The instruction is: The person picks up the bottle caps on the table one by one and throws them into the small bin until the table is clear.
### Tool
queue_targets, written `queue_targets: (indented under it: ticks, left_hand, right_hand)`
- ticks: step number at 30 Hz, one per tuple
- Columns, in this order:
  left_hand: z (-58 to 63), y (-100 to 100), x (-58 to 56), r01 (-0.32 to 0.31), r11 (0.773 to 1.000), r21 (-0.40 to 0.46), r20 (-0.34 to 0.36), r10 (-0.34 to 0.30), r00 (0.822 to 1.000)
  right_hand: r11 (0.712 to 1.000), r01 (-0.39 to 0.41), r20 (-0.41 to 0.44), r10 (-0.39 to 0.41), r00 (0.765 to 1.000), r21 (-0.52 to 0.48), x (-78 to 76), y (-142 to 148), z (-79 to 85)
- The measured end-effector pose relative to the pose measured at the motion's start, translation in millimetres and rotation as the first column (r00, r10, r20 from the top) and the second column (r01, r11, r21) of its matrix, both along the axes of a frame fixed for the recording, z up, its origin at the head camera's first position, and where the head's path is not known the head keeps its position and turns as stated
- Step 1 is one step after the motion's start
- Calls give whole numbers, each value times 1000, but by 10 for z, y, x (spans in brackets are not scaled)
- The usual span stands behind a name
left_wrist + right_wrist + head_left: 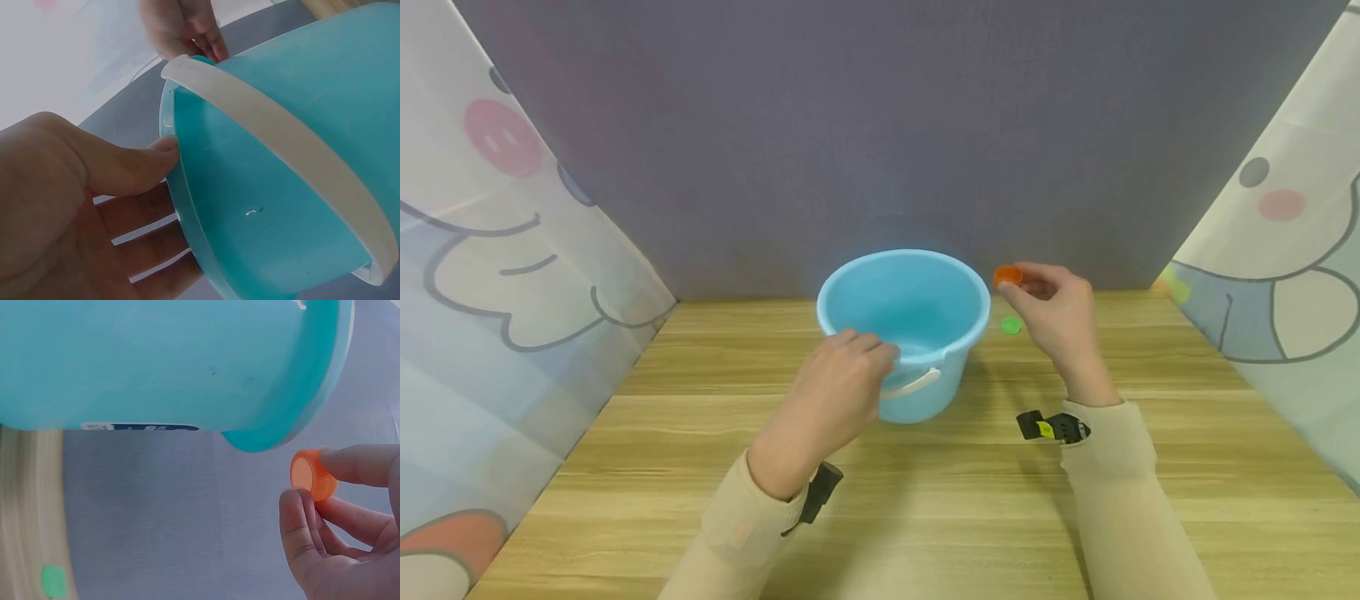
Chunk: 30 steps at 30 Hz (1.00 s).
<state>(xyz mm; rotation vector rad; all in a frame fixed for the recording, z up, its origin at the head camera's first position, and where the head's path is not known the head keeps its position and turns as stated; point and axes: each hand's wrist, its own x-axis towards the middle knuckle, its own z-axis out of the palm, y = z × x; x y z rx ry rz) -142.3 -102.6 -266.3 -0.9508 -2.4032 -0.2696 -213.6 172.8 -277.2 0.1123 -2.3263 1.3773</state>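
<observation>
A light blue bucket [925, 400] with a white handle [281, 144] stands upright near the back of the wooden table. My left hand [838, 383] grips its near left rim, the thumb on one side and the fingers on the other in the left wrist view. Beside the bucket's right rim, my right hand [1060, 312] pinches an orange bottle cap [312, 475] between thumb and fingers, held above the table. Below that hand, a green cap [1011, 326] lies on the table, to the right of the bucket.
The wooden table [1187, 467] meets a dark grey panel [880, 125] just behind the bucket. White cloths with cartoon prints [512, 250] hang at the left and right sides. A label [144, 427] shows on the bucket's outer wall.
</observation>
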Motion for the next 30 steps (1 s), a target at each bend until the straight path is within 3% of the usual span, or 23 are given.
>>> queue_targets:
  ticks: [30]
  left_hand:
    - [1,-10,12,-5,1000,0,-3,5,1000]
  right_hand:
    - [994,-112,-108,109,988,-21,146,-282,123]
